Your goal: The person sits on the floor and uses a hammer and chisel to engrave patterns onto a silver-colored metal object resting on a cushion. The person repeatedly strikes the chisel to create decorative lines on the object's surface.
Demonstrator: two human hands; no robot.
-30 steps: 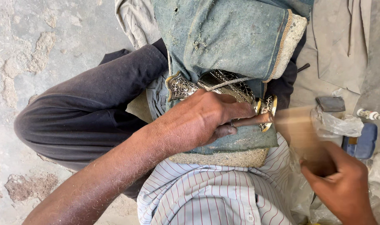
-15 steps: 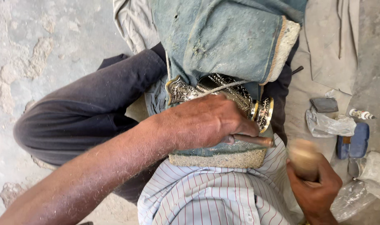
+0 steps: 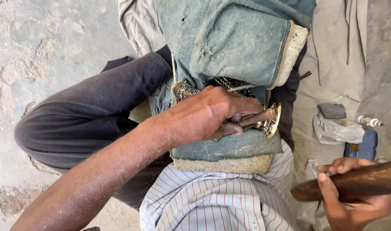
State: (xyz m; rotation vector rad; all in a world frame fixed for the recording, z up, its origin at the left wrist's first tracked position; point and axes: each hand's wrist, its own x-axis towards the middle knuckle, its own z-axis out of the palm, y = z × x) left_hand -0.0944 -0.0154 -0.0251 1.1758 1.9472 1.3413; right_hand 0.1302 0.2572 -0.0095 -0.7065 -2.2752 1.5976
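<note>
Left hand [image 3: 212, 113] closed around a slim metal punch [image 3: 257, 116], pressing an ornate brass piece [image 3: 270, 124] near the front edge of a denim-covered pad [image 3: 234, 47]; right hand [image 3: 354, 205] grips a wooden mallet [image 3: 354, 182].

The left hand [image 3: 208, 113] covers most of the ornate metal piece [image 3: 270, 124] and the tip of the punch [image 3: 257, 117]. The wooden mallet [image 3: 354, 182] runs off the right edge; the right hand [image 3: 354, 201] is cropped below.
</note>
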